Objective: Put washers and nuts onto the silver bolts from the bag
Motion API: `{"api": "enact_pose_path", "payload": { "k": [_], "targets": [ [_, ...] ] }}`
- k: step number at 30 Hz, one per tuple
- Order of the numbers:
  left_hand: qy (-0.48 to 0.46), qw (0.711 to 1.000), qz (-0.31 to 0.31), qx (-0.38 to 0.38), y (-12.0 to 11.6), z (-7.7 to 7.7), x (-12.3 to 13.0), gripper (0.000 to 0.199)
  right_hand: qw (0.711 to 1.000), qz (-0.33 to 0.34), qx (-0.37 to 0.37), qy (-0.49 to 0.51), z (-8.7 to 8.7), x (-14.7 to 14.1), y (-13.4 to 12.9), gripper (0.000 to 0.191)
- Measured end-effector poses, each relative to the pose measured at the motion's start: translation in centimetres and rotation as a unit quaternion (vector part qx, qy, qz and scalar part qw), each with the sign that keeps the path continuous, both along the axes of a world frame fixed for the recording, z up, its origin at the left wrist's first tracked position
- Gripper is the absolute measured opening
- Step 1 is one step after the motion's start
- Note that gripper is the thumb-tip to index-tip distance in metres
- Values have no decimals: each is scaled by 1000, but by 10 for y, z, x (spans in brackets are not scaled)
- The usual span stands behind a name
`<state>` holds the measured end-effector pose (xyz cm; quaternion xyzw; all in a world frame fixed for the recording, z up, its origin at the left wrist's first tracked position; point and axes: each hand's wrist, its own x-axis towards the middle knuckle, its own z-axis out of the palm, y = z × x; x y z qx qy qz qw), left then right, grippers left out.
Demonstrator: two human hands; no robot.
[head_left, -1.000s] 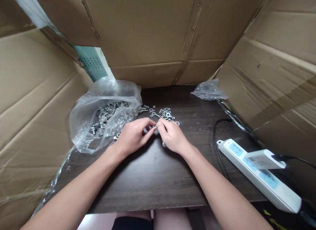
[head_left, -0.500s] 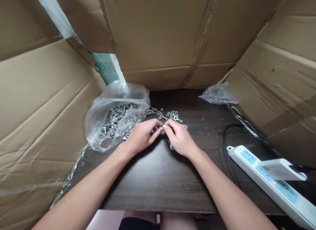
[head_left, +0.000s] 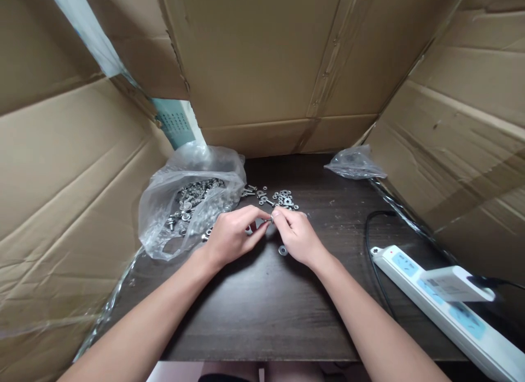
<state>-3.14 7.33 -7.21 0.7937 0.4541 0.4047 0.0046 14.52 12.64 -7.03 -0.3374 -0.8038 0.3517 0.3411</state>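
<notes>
Over the middle of the dark table [head_left: 262, 311], my left hand [head_left: 235, 234] and my right hand [head_left: 299, 234] meet at the fingertips. Between them they pinch a small metal part [head_left: 271, 219], too small to name. One loose washer [head_left: 283, 250] lies just below my right hand. Beyond the fingers are scattered bolts, nuts and washers [head_left: 287, 200]. To the left of my left hand, a clear plastic bag [head_left: 156, 207] lies open with many screws and bolts [head_left: 192, 198] inside.
Cardboard walls [head_left: 262, 59] enclose the back and sides. A small clear bag [head_left: 356, 163] lies at the back right. A white power strip [head_left: 443, 311] with a plugged-in adapter [head_left: 455, 283] and a black cable [head_left: 369, 250] occupy the right side.
The camera view has shifted slightly. Both hands remain together at the small part, and the washer below my right hand shows more fully.
</notes>
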Motion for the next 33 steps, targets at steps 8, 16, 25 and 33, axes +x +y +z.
{"api": "enact_pose_path", "payload": {
  "k": [8, 16, 25, 33],
  "targets": [
    [-5, 999, 33, -23, 0, 0, 0, 9, 1000, 5, 14, 18, 2, 3, 0, 12],
    [-5, 998, 41, -48, 1, -3, 0, 11, 1000, 15, 18, -4, 0, 2, 0, 15],
    [-11, 998, 37, -47, 1, -4, 0, 13, 1000, 14, 11, -6, 1, 1, -2, 26],
    [-9, 998, 31, -52, 2, -3, 0, 12, 1000, 5, 7, -21, 2, 3, 0, 35]
  ]
}}
